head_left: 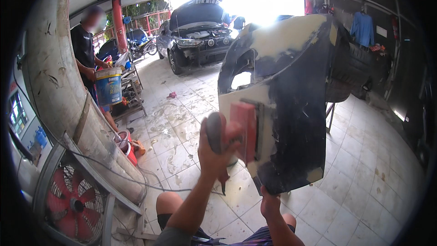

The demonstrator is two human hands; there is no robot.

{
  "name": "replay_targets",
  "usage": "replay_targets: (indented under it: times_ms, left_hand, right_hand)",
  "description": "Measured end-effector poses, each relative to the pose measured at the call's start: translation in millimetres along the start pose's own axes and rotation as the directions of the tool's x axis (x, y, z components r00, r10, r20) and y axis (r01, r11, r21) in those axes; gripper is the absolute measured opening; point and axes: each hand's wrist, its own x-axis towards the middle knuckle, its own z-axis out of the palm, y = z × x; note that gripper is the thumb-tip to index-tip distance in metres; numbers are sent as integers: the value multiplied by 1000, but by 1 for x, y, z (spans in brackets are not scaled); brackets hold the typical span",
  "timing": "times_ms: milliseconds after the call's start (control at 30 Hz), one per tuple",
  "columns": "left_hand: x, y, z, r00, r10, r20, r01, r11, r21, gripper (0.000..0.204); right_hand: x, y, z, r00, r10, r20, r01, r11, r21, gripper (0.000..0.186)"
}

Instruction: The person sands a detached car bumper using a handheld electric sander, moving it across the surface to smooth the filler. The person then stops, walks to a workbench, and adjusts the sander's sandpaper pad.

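My left hand [210, 155] is wrapped round the body of a red and black electric sander [246, 130], slightly blurred. Its flat pad faces a beige filler patch [273, 125] on a dark car bumper [298, 132] and appears to press against it. The bumper stands on end in front of me, with more beige patches near its top and an opening on its left side. Low down, my right hand [270, 204] grips the bumper's bottom edge, its thumb on the near face and the other fingers partly hidden. The sander's cord [182, 189] trails off to the left.
On the left stand a concrete column [59, 73] and a framed red fan [75, 202]. Behind the column, a person [84, 41] holds a blue paint bucket [108, 85]. A dark car [195, 36] with its hood raised is farther back. A stand leg [330, 117] shows beside the bumper.
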Motion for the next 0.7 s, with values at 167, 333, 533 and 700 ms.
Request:
replay_targets:
  times_ms: [167,333,533,700]
  left_hand:
    - [-17,-8,1,996,93,-5,-93,996,-9,116]
    - [35,-41,-13,999,4,-33,-7,996,-93,114]
    - [107,-110,-24,997,-22,-73,12,990,-138,108]
    - [137,-148,-37,983,-171,-70,162,980,-111,108]
  right_hand:
    - [1,-2,-7,999,27,42,-28,999,36,58]
    - [-4,7,-8,998,18,65,-21,998,51,55]
    - [-10,5,-4,999,8,49,-12,997,81,54]
    - [-13,6,-1,999,12,38,-16,993,118,58]
